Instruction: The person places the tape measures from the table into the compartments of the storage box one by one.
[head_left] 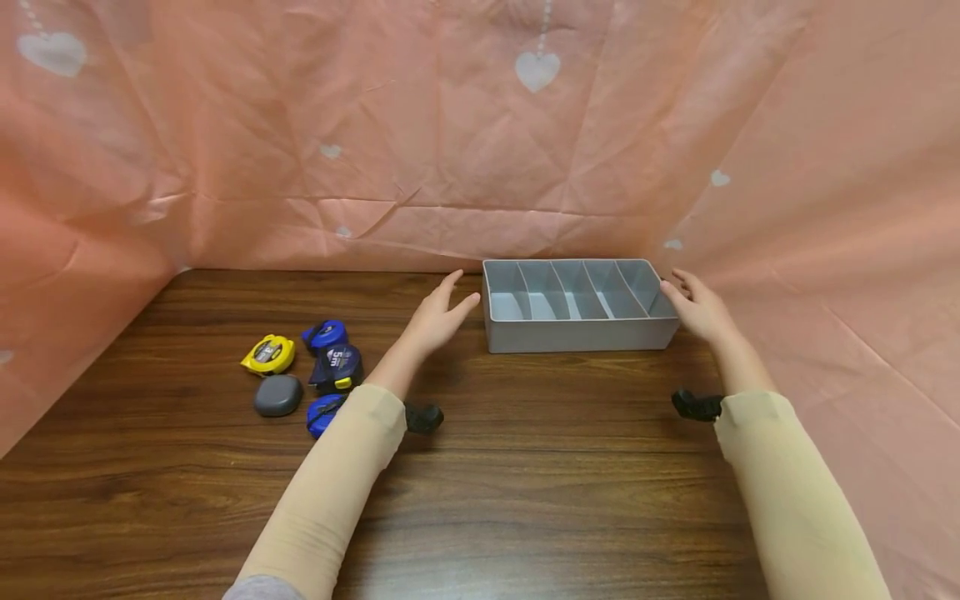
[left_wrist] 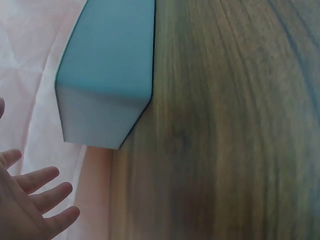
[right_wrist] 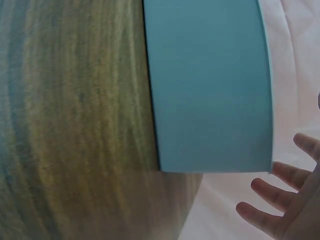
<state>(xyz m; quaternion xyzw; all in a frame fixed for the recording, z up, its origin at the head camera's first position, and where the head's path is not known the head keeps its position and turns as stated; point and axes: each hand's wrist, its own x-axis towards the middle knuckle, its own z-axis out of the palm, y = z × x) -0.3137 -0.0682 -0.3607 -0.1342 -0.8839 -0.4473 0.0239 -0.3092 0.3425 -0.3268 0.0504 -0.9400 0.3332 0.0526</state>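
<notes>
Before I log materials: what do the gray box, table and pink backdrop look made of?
Box: likely plastic, satin gray; smooth walls, thin even rim.
Table: wood or wood-look laminate, slightly glossy; dark grain, pale glare.
Backdrop: probably thin synthetic sheet, fabric or film unclear; creases, soft sheen.

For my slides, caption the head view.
Left grip and right grip flank a grey five-compartment tray; tape measures lie at left.

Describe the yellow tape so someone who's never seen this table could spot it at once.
From the gray box, go left past the left hand to a small group on the table. The yellow tape lies at that group's left edge, beyond the dark gray case. Its mainly yellow body sets it apart from the three blue tapes.
</notes>
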